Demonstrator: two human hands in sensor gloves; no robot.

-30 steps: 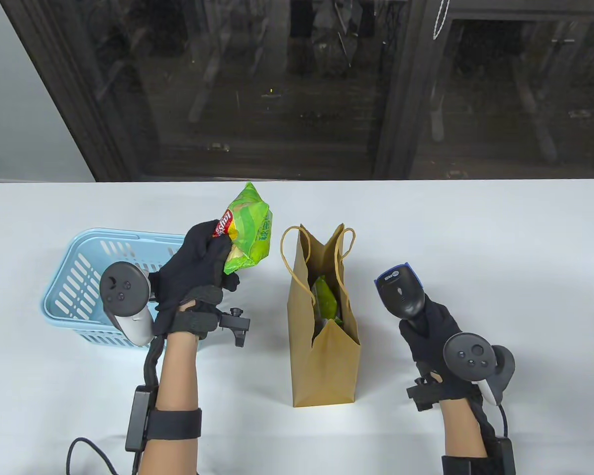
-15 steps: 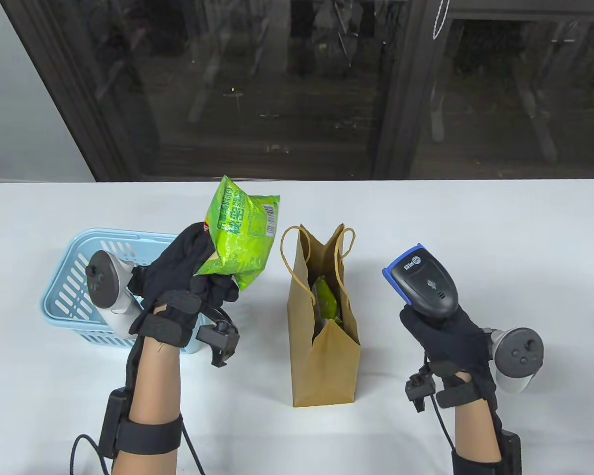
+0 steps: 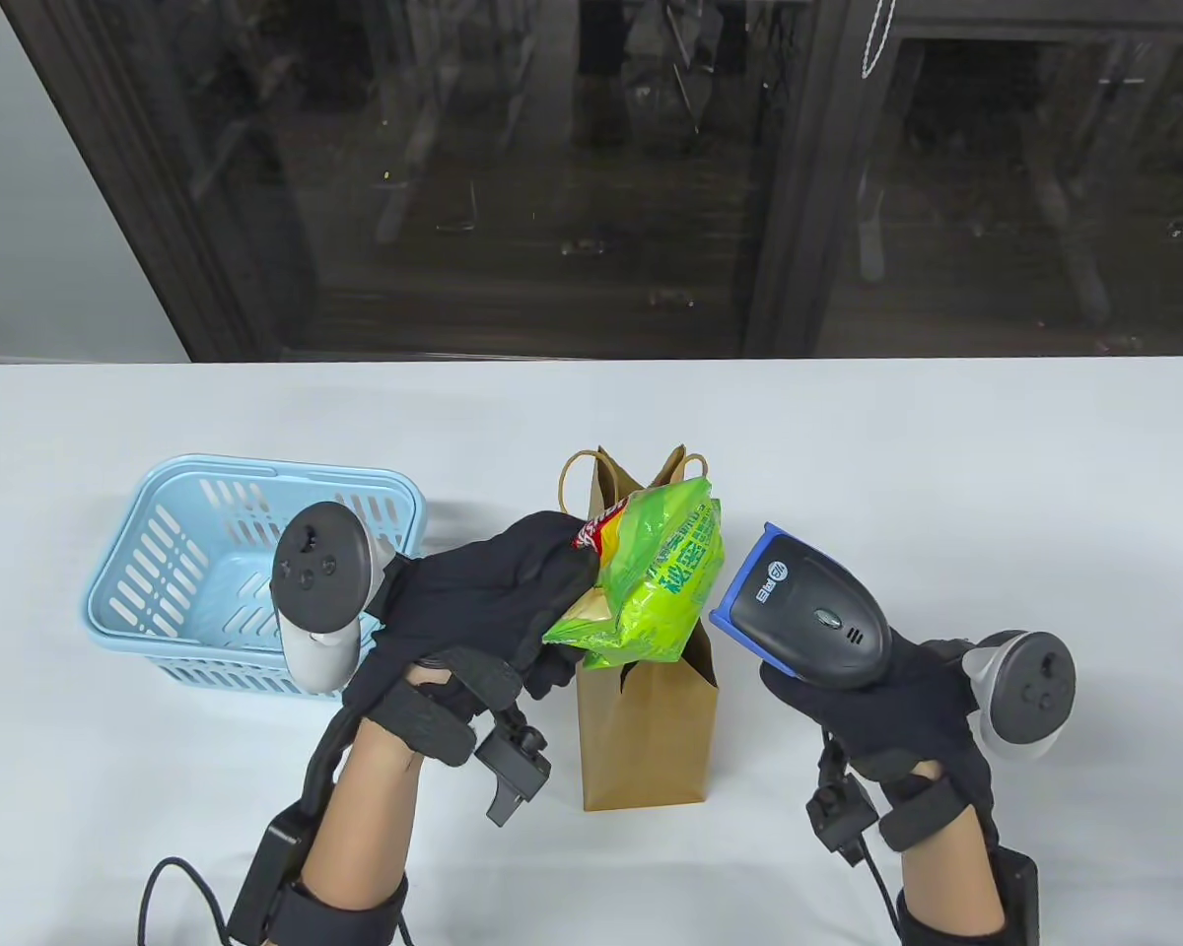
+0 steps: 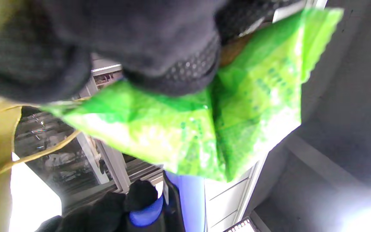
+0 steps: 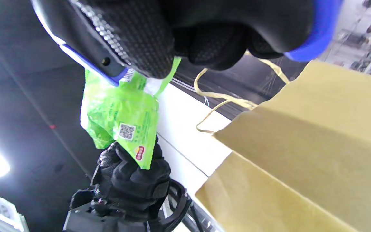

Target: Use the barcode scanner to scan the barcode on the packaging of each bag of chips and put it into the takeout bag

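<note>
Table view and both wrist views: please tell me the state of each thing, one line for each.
green chip bag: held in the air over the takeout bag.
takeout bag: upright, open at the top.
barcode scanner: gripped, aimed at the chip bag.
blue basket: upright, no chips visible inside.
left hand: holds the chip bag.
right hand: grips the scanner.

One bag of chips (image 3: 651, 581), one barcode scanner (image 3: 808, 621), one takeout bag (image 3: 651, 729), one basket (image 3: 246, 493), two hands.

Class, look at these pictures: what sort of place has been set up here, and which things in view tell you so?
Probably a mock shop checkout on a white table: the right hand holds a barcode scanner, a blue shopping basket sits beside a brown paper takeout bag.
</note>
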